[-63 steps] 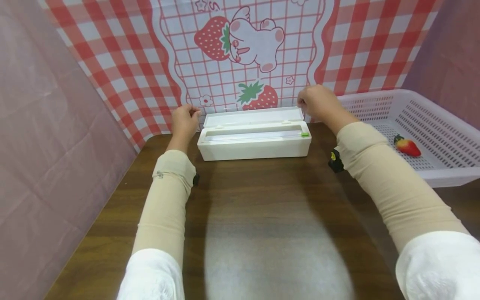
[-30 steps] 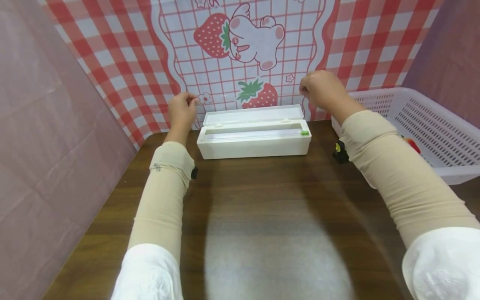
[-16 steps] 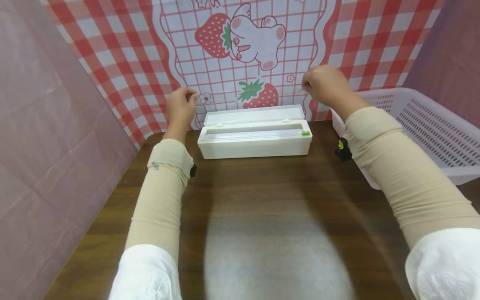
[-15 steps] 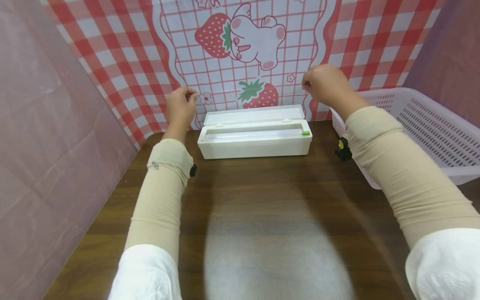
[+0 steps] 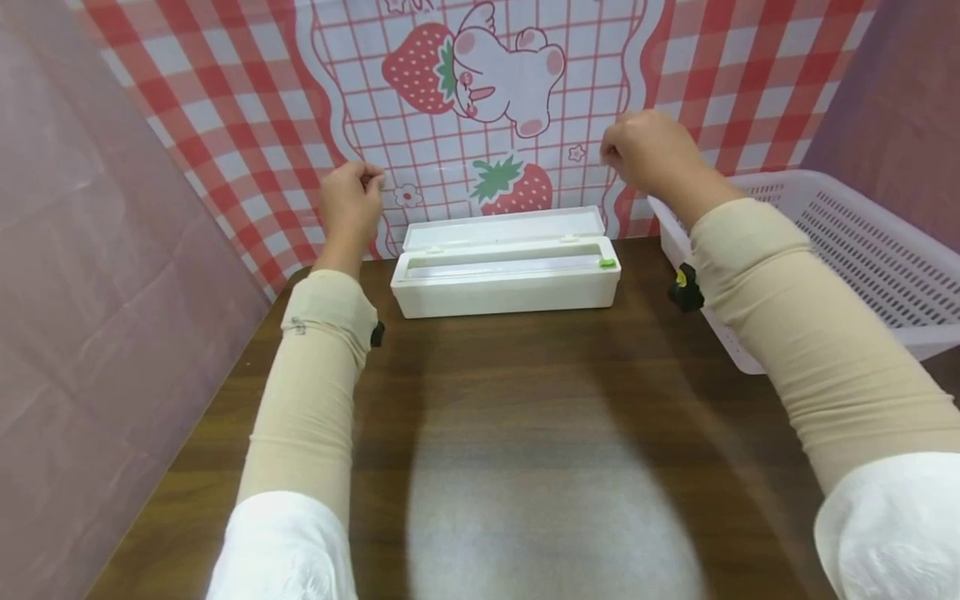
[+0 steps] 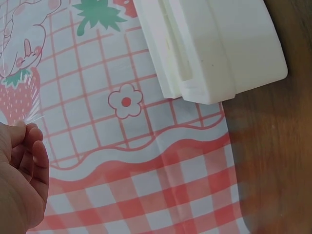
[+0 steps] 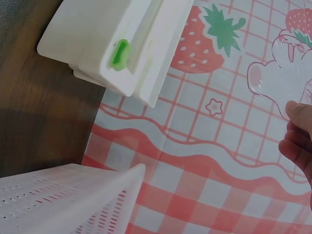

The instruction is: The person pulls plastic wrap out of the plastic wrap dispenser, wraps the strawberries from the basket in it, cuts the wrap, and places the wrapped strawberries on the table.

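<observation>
A long white cling film dispenser box point(image 5: 506, 293) stands at the far side of the table, its lid point(image 5: 504, 227) tipped back. At the right end of its cutter strip is a green slider point(image 5: 607, 263). Beyond and left of the box, my left hand point(image 5: 349, 204) pinches clear cling film point(image 6: 34, 97) between thumb and fingers; wrinkles fan out from the fingertips in the left wrist view. My right hand point(image 5: 651, 152), raised above the right end, pinches the film's other side, faintly creased in the right wrist view. The stretch of film between the hands is barely visible.
A white perforated plastic basket point(image 5: 930, 333) stands at the right, partly behind the right forearm. A red checked cloth point(image 5: 240, 108) with strawberry prints hangs behind the brown wooden table point(image 5: 510, 400). A pinkish sheet point(image 5: 120, 250) hangs along the left side.
Both hands have risen away from the box, drawing the film with them; the left has also shifted slightly left. The strawberry in the basket is now hidden behind the right arm.
</observation>
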Demonstrator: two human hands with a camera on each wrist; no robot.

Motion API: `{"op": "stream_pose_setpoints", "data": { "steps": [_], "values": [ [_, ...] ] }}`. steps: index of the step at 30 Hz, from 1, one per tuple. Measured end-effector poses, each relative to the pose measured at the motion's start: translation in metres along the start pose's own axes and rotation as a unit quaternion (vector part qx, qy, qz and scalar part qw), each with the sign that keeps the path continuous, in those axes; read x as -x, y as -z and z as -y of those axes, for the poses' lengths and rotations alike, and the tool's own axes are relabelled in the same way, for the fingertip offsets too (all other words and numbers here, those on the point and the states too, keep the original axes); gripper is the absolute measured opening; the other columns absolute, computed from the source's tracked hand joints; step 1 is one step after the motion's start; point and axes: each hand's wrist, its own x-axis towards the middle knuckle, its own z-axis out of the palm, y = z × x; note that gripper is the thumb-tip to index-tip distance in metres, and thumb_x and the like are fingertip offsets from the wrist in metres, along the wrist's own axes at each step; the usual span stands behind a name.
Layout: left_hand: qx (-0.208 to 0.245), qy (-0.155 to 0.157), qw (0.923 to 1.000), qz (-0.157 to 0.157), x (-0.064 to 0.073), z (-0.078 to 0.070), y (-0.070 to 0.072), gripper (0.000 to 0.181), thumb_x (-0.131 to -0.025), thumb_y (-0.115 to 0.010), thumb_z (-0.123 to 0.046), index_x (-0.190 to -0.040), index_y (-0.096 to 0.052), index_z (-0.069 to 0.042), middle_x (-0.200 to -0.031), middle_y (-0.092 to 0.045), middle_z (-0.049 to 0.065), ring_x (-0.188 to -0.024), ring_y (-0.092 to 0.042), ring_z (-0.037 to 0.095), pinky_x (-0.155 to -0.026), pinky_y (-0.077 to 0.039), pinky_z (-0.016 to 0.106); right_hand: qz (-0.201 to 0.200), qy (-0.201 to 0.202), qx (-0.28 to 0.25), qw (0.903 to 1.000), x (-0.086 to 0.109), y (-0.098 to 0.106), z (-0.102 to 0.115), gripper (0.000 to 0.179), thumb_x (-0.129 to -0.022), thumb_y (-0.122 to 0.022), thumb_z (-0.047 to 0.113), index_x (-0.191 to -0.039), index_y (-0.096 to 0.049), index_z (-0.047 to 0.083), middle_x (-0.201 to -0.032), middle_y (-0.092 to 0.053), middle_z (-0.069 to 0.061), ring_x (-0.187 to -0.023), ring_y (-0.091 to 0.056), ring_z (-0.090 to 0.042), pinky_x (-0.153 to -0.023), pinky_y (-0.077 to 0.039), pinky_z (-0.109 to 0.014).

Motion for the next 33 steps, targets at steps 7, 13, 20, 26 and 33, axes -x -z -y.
{"op": "stream_pose_setpoints", "data": {
  "steps": [7,13,20,26,33],
  "values": [
    [-0.024,0.001,0.9997,-0.004,-0.005,-0.003,0.003,0.025,-0.100,-0.056,-0.022,-0.109,-0.071,-0.005,-0.101,-0.071,0.010,-0.087,-0.061,0.022,-0.080,-0.050,0.033,-0.010,-0.005,0.004,0.9999,-0.001,0.004,0.001,0.019,-0.096,-0.054,0.002,-0.107,-0.066,-0.009,-0.104,-0.063,-0.027,-0.098,-0.058,-0.041,-0.087,-0.050,-0.053],
    [-0.016,-0.003,0.9998,-0.014,-0.006,-0.008,0.006,0.024,-0.100,-0.056,-0.021,-0.108,-0.072,-0.004,-0.101,-0.071,0.010,-0.086,-0.062,0.021,-0.079,-0.050,0.032,-0.019,-0.005,0.007,0.9998,-0.001,0.008,0.002,0.019,-0.097,-0.054,0.002,-0.108,-0.066,-0.009,-0.105,-0.063,-0.027,-0.099,-0.058,-0.042,-0.088,-0.050,-0.052],
    [-0.022,0.003,0.9997,-0.014,-0.008,-0.015,0.012,0.024,-0.100,-0.056,-0.021,-0.108,-0.071,-0.005,-0.104,-0.071,0.009,-0.091,-0.063,0.020,-0.083,-0.050,0.031,-0.017,-0.011,0.014,0.9997,-0.002,0.015,0.002,0.020,-0.097,-0.054,0.001,-0.110,-0.064,-0.009,-0.108,-0.062,-0.028,-0.102,-0.057,-0.043,-0.091,-0.050,-0.052],
    [-0.031,0.007,0.9994,-0.016,-0.011,-0.021,0.017,0.026,-0.101,-0.054,-0.023,-0.110,-0.071,-0.006,-0.107,-0.070,0.008,-0.096,-0.062,0.021,-0.086,-0.050,0.032,-0.020,-0.008,0.019,0.9996,-0.004,0.021,0.002,0.021,-0.098,-0.053,0.002,-0.111,-0.064,-0.010,-0.109,-0.062,-0.029,-0.103,-0.056,-0.044,-0.093,-0.048,-0.053],
    [-0.034,0.012,0.9992,-0.018,-0.013,-0.026,0.022,0.027,-0.101,-0.053,-0.024,-0.112,-0.070,-0.006,-0.107,-0.070,0.008,-0.094,-0.062,0.020,-0.083,-0.050,0.031,-0.025,-0.018,0.019,0.9993,-0.005,0.025,0.004,0.021,-0.098,-0.052,0.002,-0.112,-0.063,-0.010,-0.108,-0.060,-0.028,-0.103,-0.055,-0.044,-0.094,-0.048,-0.053]
  ]
}}
